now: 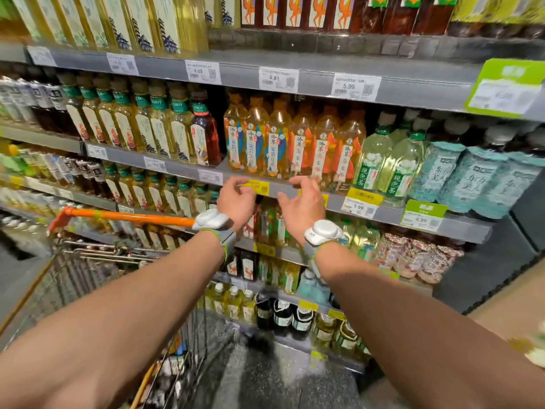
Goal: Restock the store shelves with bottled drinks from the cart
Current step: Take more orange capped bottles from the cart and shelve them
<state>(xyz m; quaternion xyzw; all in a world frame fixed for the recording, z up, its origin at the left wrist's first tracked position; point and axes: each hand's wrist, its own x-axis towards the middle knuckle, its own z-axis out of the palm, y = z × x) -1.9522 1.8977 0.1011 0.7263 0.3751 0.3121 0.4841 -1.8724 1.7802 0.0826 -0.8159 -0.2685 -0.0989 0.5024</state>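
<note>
Fingers (236, 182) of the left hand (237, 202) and of the right hand (302, 206) were loosely curled and apart, gripping nothing, in front of the grey shelf edge (392, 214). The amber tea bottles (275, 143) stood upright in a row on that shelf, just above and behind the fingertips (whether any finger touched the yellow price tag (258, 186) could not be told). The cart (88, 261), with its orange handle (126, 216), stood at lower left, beside the left forearm.
</note>
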